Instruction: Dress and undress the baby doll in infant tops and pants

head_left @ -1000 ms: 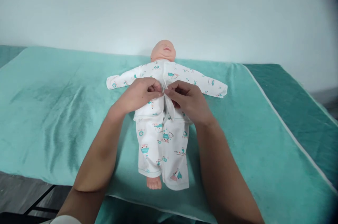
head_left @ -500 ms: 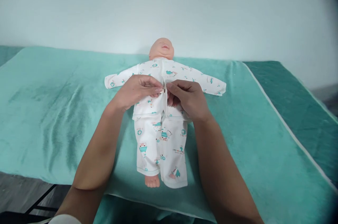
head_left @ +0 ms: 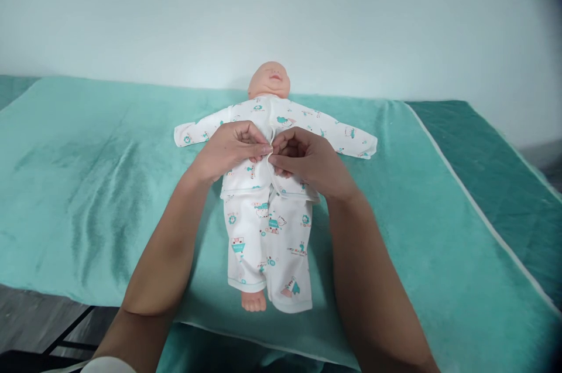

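Note:
A baby doll lies on its back, its head toward the wall and both arms spread. It wears a white printed shirt and matching trousers; one bare foot pokes out of a trouser leg. Over the shirt's front opening, my left hand pinches one edge of the cloth between thumb and fingers. My right hand grips the other edge, its fingertips meeting the left ones. Whatever fastener sits between the fingertips is hidden now.
A light green blanket with some creases covers the table. Darker green cloth shows beyond its right edge. Behind stands a pale wall. Dark frame bars are at lower left above a grey floor.
My right hand has shifted slightly left and its thumb has dropped, so the fingertips of both hands now meet. The dark spot at the shirt opening is now covered. The doll lies as before.

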`<state>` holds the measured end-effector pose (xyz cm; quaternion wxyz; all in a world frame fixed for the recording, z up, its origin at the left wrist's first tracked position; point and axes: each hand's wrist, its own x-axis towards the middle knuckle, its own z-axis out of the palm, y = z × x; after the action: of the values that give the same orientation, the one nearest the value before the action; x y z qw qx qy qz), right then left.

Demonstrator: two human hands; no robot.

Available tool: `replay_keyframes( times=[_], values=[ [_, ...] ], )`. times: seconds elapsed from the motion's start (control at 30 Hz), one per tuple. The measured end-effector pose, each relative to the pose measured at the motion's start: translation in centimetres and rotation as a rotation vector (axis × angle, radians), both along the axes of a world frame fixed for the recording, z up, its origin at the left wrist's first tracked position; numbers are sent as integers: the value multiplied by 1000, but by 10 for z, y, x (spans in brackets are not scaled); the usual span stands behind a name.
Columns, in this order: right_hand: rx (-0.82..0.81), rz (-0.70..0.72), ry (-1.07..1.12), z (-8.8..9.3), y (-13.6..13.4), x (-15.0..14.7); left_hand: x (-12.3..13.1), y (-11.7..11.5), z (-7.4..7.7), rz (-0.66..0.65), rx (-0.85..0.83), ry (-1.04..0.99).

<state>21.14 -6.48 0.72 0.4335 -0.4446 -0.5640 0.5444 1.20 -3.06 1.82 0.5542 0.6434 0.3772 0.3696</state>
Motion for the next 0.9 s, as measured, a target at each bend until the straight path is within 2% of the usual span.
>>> replay_keyframes(
  times=[0.33, 0.63, 0.9],
  values=[
    [64, -9, -5, -1, -2, -3, 4, -5, 6, 1, 28, 82],
    [38, 14, 2, 3, -2, -2, 5, -3, 4, -40, -58, -93],
    [46, 70, 33, 2, -1, 1, 0, -2, 4, -45, -98, -101]
  ],
)
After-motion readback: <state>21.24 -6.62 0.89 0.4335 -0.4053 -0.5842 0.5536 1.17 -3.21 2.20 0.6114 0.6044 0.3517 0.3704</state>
